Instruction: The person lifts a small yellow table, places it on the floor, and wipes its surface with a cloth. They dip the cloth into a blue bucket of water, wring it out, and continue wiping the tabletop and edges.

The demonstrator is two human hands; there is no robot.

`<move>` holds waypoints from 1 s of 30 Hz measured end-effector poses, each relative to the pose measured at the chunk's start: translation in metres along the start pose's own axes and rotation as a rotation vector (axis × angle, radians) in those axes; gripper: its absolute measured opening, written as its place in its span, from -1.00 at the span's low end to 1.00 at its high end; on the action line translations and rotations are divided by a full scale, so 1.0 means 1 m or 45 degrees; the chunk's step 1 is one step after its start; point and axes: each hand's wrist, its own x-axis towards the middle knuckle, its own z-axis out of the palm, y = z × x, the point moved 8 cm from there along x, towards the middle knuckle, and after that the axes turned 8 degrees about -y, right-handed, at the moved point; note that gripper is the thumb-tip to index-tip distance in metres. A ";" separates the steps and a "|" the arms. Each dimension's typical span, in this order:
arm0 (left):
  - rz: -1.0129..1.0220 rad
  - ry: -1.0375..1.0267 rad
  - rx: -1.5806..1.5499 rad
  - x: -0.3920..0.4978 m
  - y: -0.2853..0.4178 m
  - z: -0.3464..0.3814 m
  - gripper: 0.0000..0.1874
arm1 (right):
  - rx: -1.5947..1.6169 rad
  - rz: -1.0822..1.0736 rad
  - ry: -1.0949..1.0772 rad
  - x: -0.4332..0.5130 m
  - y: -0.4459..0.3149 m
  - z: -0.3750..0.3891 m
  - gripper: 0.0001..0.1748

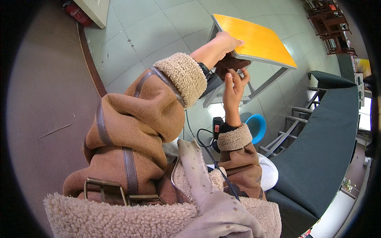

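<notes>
My left hand is at the near corner of a small table or stool with a yellow wood-look top and a grey metal frame. Its thumb lies on the top's edge, and its other fingers go down beside the corner, partly hidden. Just under that corner is a dark brown object, which I cannot identify. Below it, my right hand is raised with its fingers apart, the fingertips close to the brown object; whether they touch it is unclear. Both wrists wear black devices below fleece cuffs.
A blue plastic basin stands on the tiled floor right of my right wrist. A long dark-covered table runs along the right. Stacked wooden stools stand far right, and a fire extinguisher at upper left. A black cable hangs before my chest.
</notes>
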 end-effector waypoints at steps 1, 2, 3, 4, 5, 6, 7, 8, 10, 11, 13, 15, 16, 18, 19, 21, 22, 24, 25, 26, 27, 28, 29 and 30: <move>-0.016 0.003 0.016 0.004 -0.002 0.000 -0.59 | -0.021 0.003 0.027 0.000 0.006 0.001 -0.73; -0.031 0.002 0.017 0.008 -0.004 -0.001 -0.61 | -0.043 0.026 0.061 0.000 0.013 0.001 -0.72; -0.069 0.004 0.012 0.010 -0.007 -0.001 -0.62 | -0.121 0.011 0.078 0.000 0.016 0.002 -0.69; -0.057 0.003 0.029 0.011 -0.007 0.000 -0.63 | -0.201 0.008 0.107 0.002 0.020 0.002 -0.66; -0.065 0.007 0.039 0.012 -0.007 0.000 -0.64 | -0.293 0.033 0.129 0.003 0.025 0.003 -0.63; -0.070 0.016 0.050 0.011 -0.007 0.000 -0.64 | -0.349 -0.027 0.133 0.005 0.023 0.004 -0.53; -0.071 -0.002 0.038 0.010 -0.006 0.001 -0.64 | -0.396 -0.035 0.167 0.006 0.023 0.005 -0.52; -0.066 -0.012 0.032 0.007 -0.007 0.003 -0.64 | -0.454 -0.026 0.207 0.004 0.023 0.004 -0.51; -0.079 -0.023 0.059 0.004 -0.006 0.003 -0.57 | -0.314 0.143 0.280 0.006 0.032 0.003 -0.43; -0.104 -0.013 0.110 0.004 -0.008 0.001 -0.54 | -0.025 0.142 0.238 0.009 0.033 0.007 -0.41; -0.142 0.011 0.195 0.009 -0.012 -0.002 -0.48 | 0.441 0.227 0.110 0.016 0.038 0.018 -0.38; -0.117 -0.017 0.250 0.018 -0.018 -0.003 -0.44 | 0.364 0.245 0.091 0.023 0.030 0.017 -0.37; -0.104 0.003 0.312 0.023 -0.021 -0.005 -0.44 | 0.309 0.196 0.120 0.029 0.022 0.015 -0.38; -0.056 0.025 0.432 0.033 -0.024 -0.006 -0.44 | 0.301 0.038 0.225 0.039 0.005 0.009 -0.39; -0.048 0.034 0.473 0.037 -0.026 -0.006 -0.45 | 0.282 0.055 0.264 0.043 0.003 0.009 -0.40; -0.039 0.041 0.483 0.040 -0.028 -0.005 -0.47 | 0.223 0.014 0.333 0.046 -0.006 0.006 -0.41; -0.039 0.037 0.461 0.041 -0.029 -0.005 -0.48 | 0.201 0.048 0.346 0.047 -0.005 0.006 -0.42; -0.033 0.033 0.403 0.039 -0.028 -0.004 -0.50 | 0.131 0.034 0.329 0.046 -0.007 0.007 -0.44; -0.039 0.031 0.387 0.037 -0.028 -0.005 -0.51 | 0.123 0.012 0.293 0.046 -0.007 0.008 -0.45; -0.042 0.031 0.371 0.035 -0.026 -0.005 -0.52 | 0.108 0.034 0.269 0.045 -0.004 0.008 -0.45; -0.040 0.032 0.354 0.033 -0.025 -0.005 -0.53 | 0.088 0.059 0.252 0.044 0.000 0.008 -0.46; -0.033 0.029 0.334 0.030 -0.023 -0.005 -0.54 | 0.044 0.029 0.241 0.043 0.000 0.007 -0.46; -0.029 0.022 0.298 0.027 -0.022 -0.004 -0.55 | 0.062 0.017 0.211 0.041 0.003 0.008 -0.46; -0.030 0.007 0.232 0.025 -0.021 -0.004 -0.50 | 0.077 0.009 0.186 0.039 0.007 0.008 -0.46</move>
